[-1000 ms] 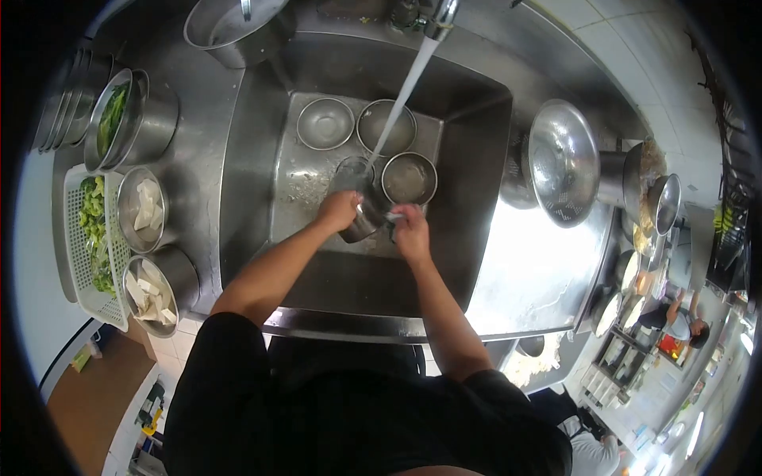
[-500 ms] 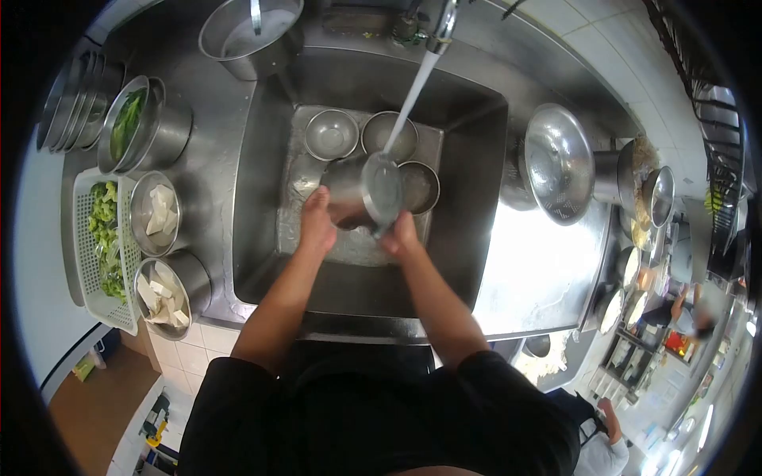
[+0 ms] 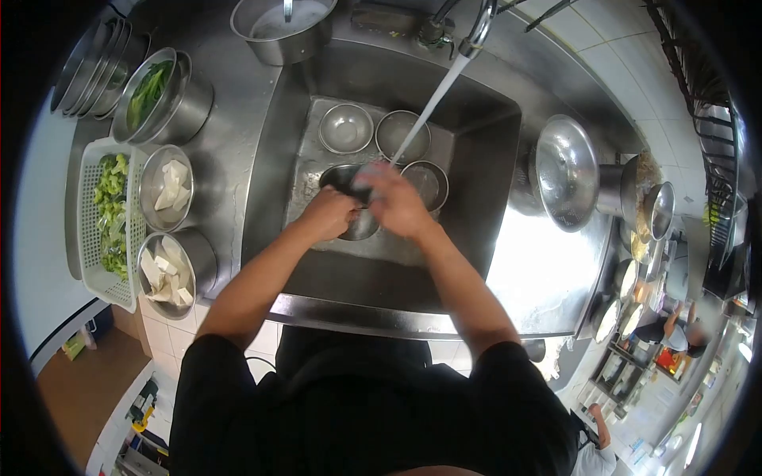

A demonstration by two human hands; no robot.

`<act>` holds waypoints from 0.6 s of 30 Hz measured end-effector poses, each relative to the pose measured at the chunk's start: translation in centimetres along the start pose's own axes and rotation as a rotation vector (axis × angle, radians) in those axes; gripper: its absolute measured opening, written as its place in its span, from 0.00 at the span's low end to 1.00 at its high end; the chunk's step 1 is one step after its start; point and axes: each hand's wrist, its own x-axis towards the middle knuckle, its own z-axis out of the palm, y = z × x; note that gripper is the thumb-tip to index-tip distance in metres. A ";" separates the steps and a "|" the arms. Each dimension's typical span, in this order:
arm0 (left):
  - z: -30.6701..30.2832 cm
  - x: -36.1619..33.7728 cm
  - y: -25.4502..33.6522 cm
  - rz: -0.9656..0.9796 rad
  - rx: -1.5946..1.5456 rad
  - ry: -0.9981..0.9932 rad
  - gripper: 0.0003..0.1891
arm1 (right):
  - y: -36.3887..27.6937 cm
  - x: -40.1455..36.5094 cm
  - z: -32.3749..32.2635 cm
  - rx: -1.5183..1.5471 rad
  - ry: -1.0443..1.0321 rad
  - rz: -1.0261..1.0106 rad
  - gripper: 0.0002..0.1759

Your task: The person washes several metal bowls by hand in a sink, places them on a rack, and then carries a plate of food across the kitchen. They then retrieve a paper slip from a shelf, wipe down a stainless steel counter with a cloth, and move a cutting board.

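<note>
My left hand (image 3: 329, 214) is closed on the rim of a round steel pot (image 3: 340, 176), whose dark inside faces up towards me. My right hand (image 3: 397, 202) is at the pot's right side, by the running water (image 3: 432, 107); its fingers are smeared by motion and partly cover the pot. Around it in the steel sink (image 3: 381, 282) stand a shallow steel bowl (image 3: 347, 128), a second round container (image 3: 402, 135) at the back, and a third (image 3: 426, 186) just right of my right hand.
Left of the sink are a white basket (image 3: 135, 230) of broccoli, two steel containers of white pieces (image 3: 176, 190) and a bowl of green leaves (image 3: 148, 95). A large pot (image 3: 286, 51) stands behind. To the right is a colander (image 3: 566, 174). A person (image 3: 675, 333) is far right.
The pot, earlier tilted between both hands with its round end under the stream, now sits lower with its opening up. My right hand has moved up to its side. The view has shifted slightly.
</note>
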 end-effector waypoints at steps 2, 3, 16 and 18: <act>-1.5 0.3 0.7 0.405 0.205 -0.039 0.05 | -2.0 -0.2 -0.5 0.032 -0.228 0.078 0.25; -1.8 0.1 0.6 0.505 0.186 -0.010 0.05 | -0.9 -0.5 0.0 -0.080 -0.483 0.072 0.23; 4.9 -1.5 0.1 -0.596 -1.339 0.021 0.51 | -3.4 -1.4 2.8 -0.032 -0.160 0.299 0.16; 3.9 -1.0 0.3 -0.533 -1.259 0.202 0.47 | -1.1 -3.0 4.2 0.112 -0.235 -0.140 0.13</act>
